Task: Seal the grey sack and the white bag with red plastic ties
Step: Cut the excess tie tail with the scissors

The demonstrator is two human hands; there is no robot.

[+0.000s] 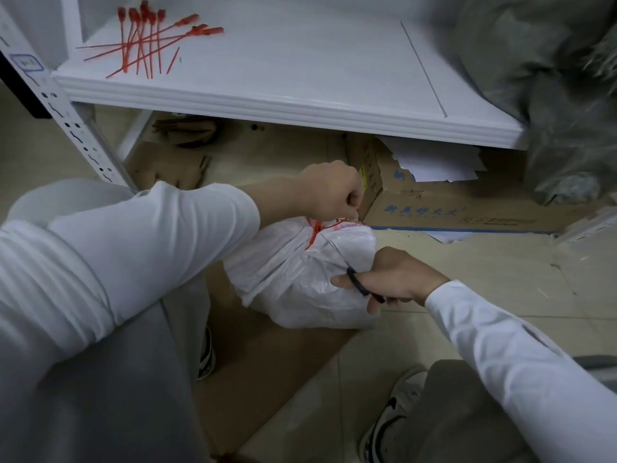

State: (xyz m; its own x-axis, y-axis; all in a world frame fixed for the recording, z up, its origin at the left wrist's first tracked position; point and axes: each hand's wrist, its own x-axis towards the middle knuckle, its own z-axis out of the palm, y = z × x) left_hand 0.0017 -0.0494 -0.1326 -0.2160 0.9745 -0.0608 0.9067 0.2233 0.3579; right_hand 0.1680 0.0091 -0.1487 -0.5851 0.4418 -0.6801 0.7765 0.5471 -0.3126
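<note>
head view: white bag lies on its side on flat cardboard on the floor, just in front of the white shelf. its neck is gathered and cinched by a red tie. left hand sits at the neck, fingers curled into a fist; fingertips appear to pinch the tie's thin tail, though the contact is small and partly hidden. right hand rests against the bag's far side and grips scissors, thumb through a black handle loop; the thin blades point up toward the tie, tips right beside it; whether the blades are apart or closed, cannot tell. loose red ties lie in a crossed heap at the shelf's left rear corner, well apart from the bag. grey sack stands at the shelf's right end, blurred; its mouth not readable. cardboard box with blue print under the shelf, beside the bag's neck. both sleeves white, knees in grey.
</note>
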